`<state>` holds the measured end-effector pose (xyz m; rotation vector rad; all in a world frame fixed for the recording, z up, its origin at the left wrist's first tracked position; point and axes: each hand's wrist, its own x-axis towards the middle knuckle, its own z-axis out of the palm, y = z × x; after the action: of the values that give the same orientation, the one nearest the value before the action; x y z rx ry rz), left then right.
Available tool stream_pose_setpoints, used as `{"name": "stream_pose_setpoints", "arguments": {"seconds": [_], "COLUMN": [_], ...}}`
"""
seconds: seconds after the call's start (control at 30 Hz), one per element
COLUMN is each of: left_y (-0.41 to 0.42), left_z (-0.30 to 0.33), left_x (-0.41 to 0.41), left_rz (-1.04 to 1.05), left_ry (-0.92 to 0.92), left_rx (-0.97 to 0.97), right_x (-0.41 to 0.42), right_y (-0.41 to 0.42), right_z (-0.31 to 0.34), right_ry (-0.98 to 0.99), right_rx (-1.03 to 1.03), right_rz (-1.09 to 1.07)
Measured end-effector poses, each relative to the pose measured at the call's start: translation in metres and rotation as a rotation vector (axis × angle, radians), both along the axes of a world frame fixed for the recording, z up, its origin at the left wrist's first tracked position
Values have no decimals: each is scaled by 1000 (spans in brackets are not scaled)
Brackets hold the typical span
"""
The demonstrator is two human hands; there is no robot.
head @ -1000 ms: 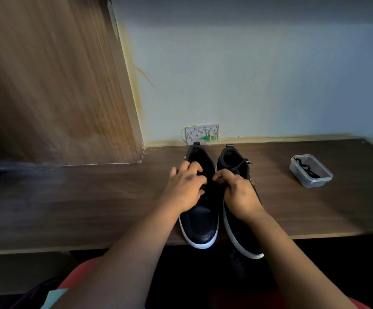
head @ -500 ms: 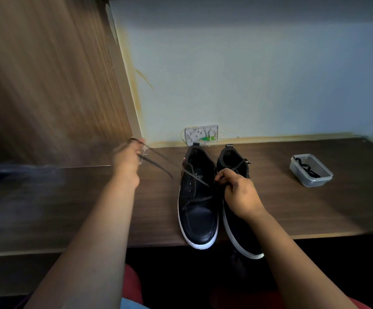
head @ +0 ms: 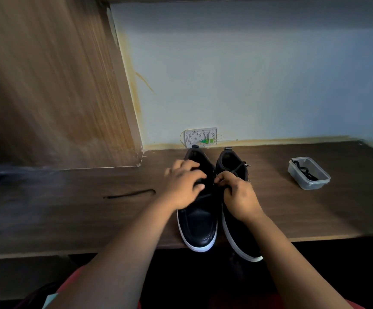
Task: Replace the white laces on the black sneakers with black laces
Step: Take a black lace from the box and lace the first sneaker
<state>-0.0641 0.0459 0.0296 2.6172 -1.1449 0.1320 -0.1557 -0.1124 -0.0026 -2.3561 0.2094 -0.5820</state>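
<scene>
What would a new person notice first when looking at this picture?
First, the two black sneakers with white soles, side by side at the front edge of the wooden desk, toes over the edge. The left hand lies on the left shoe while the right hand pinches something at its lacing. After that, a dark lace lying loose to the left, and a clear plastic box holding black laces on the right.

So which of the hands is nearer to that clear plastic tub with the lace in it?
The right hand. It sits on the right shoe, with bare table between it and the tub; the left hand is farther, on the left shoe.
</scene>
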Motion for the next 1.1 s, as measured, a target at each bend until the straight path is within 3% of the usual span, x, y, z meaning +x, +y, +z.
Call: {"name": "stream_pose_setpoints", "arguments": {"seconds": [0.1, 0.33, 0.47, 0.57, 0.73, 0.8, 0.9, 1.0, 1.1], "left_y": [-10, 4, 12, 13, 16, 10, -2, -11, -12], "left_z": [-18, -7, -7, -5, -1, 0, 5, 5, -3], "left_x": [-4, 17, 20, 21, 14, 9, -4, -19, -17], "left_rz": [-22, 39, 94, 154, 249, 187, -62, -180, -130], "left_ry": [-59, -17, 175, 177, 47, 5, 188, 311, 213], "left_rx": [112, -86, -172, -137, 26, -61, -214, -105, -22], "right_x": [-1, -1, -1, -2, -4, -5, -7, -10, -14], "right_y": [0, 0, 0, 0, 9, 14, 14, 10, 9], "right_z": [0, 3, 6, 7, 2, 5, 18, 28, 29], "right_ry": [1, 12, 41, 101, 219, 221, 305, 370, 409], "right_rx": [4, 46, 62, 63, -127, -137, 37, 192, 122], "right_rz": [-2, 22, 27, 74, 92, 85, 107, 117, 76]}}
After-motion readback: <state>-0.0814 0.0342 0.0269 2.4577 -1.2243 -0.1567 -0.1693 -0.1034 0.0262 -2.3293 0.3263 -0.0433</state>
